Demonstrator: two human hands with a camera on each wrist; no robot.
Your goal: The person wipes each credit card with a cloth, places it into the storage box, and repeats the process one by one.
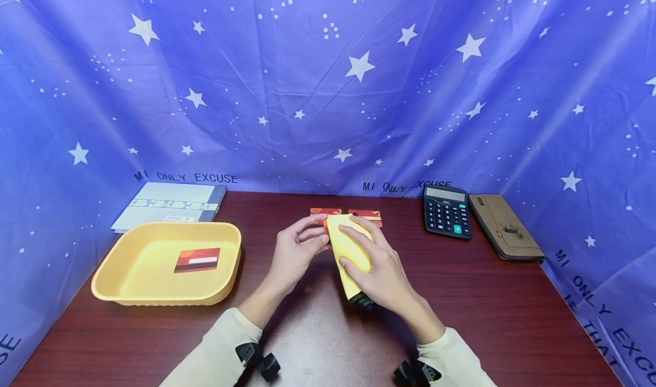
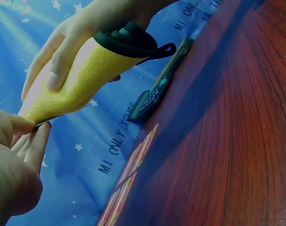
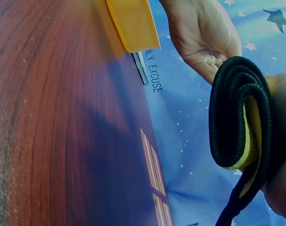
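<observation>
My right hand (image 1: 384, 270) grips a folded yellow cloth (image 1: 345, 256) with black edging and a small black loop, raised over the table. The right wrist view looks at the end of the cloth, where its dark-edged layers (image 3: 232, 113) lie rolled one over another. With thumb and fingers, my left hand (image 1: 289, 259) pinches a thin card at the cloth's far end. Mostly hidden by the cloth, the card shows a red strip (image 1: 326, 226) in the head view. Behind the hands, red bank cards (image 1: 371, 213) lie side by side on the table.
At left stands a yellow plastic tray (image 1: 233, 256) with a red card (image 1: 197, 260) in it. A grey-white folder (image 1: 169, 196) lies behind the tray. Back right are a black calculator (image 1: 447, 211) and a brown wallet (image 1: 504, 227). A blue starry curtain (image 1: 307, 91) encloses the table.
</observation>
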